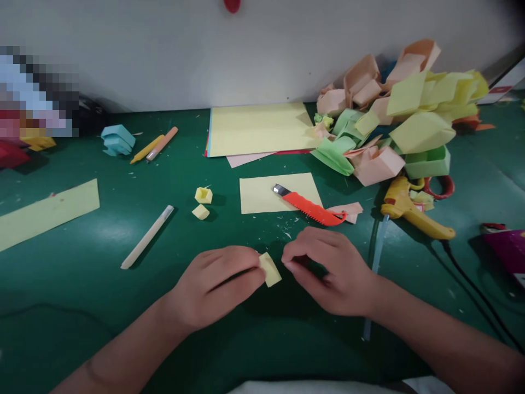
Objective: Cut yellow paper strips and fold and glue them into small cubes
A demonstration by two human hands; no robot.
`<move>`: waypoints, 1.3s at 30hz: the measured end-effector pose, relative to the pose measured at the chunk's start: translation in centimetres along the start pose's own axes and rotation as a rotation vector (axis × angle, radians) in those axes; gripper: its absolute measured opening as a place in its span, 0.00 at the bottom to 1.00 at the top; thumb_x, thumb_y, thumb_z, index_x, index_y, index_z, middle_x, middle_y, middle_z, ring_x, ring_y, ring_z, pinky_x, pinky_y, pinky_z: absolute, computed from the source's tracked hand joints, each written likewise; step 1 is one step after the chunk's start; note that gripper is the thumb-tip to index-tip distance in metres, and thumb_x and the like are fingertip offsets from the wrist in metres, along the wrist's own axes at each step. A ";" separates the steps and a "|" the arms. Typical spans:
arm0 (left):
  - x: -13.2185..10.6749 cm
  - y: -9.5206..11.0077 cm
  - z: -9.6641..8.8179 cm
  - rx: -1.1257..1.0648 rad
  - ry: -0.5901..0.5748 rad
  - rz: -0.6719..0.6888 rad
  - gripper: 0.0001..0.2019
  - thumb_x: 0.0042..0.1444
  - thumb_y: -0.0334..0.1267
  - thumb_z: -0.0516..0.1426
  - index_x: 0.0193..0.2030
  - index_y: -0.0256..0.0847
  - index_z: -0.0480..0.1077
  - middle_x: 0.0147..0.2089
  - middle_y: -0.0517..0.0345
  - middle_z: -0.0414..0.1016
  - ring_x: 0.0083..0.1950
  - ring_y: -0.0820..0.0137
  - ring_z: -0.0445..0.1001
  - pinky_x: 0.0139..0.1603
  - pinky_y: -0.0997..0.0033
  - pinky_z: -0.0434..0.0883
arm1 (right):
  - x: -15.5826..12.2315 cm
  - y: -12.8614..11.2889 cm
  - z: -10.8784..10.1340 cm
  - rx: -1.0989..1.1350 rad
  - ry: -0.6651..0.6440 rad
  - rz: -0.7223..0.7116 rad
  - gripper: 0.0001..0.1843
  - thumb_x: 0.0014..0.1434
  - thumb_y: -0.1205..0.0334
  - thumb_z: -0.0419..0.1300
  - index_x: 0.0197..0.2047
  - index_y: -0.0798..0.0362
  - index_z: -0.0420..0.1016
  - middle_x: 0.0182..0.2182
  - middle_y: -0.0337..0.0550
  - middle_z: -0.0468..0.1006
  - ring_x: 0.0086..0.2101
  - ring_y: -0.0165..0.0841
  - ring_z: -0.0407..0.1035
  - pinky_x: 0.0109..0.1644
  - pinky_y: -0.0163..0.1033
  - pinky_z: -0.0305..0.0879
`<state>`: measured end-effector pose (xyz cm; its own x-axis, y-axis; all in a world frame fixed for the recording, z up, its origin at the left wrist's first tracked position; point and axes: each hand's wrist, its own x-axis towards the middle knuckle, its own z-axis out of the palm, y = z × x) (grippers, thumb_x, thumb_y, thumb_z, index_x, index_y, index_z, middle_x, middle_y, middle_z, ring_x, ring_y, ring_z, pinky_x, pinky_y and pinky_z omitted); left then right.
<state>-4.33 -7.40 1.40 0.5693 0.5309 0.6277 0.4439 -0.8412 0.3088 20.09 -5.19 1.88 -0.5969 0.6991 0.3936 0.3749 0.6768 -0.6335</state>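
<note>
Between the thumb and fingers of my left hand [225, 284] is a small folded piece of pale yellow paper [270, 270], held just above the green table. Just right of it, my right hand [330, 271] has its thumb and index fingertips pinched together, with nothing showing between them and a small gap to the paper. Two tiny folded yellow paper pieces, one an open cup [203, 195] and one a flatter block [200, 212], lie beyond my left hand. A red-orange utility knife [309, 208] rests across a yellow paper sheet [258, 196] beyond my right hand.
Folded paper boxes [377, 164] are heaped at the back right. A yellow glue gun [414, 208] with its cord lies right, near red-handled scissors [445, 187]. Stacked paper sheets [262, 126] lie against the wall. A whitish pen [147, 237] and a pale strip [53, 210] are left.
</note>
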 end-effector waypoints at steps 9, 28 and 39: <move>0.8 0.4 0.2 -0.219 -0.084 -0.122 0.06 0.65 0.28 0.55 0.46 0.38 0.71 0.41 0.53 0.81 0.44 0.70 0.81 0.45 0.73 0.80 | 0.0 -0.6 1.4 0.095 -0.002 0.208 0.08 0.65 0.59 0.60 0.45 0.51 0.78 0.30 0.39 0.79 0.30 0.28 0.70 0.34 0.35 0.65; 1.2 0.6 -0.2 0.137 -0.011 0.168 0.05 0.58 0.24 0.60 0.37 0.36 0.74 0.36 0.57 0.80 0.39 0.68 0.80 0.43 0.69 0.82 | 0.2 -1.6 1.1 0.245 -0.084 0.460 0.09 0.66 0.62 0.56 0.36 0.49 0.78 0.27 0.35 0.78 0.29 0.28 0.70 0.32 0.34 0.64; 1.5 0.1 0.1 0.215 0.019 0.182 0.05 0.58 0.26 0.62 0.39 0.38 0.75 0.37 0.56 0.80 0.39 0.69 0.79 0.40 0.69 0.81 | 0.0 -1.4 1.2 0.183 -0.073 0.474 0.09 0.67 0.63 0.54 0.36 0.49 0.74 0.27 0.34 0.74 0.28 0.27 0.67 0.33 0.34 0.60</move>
<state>-3.37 -6.72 2.33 0.6405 0.3696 0.6732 0.4733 -0.8803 0.0329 18.76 -6.42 1.92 -0.4420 0.8970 -0.0082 0.4900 0.2338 -0.8398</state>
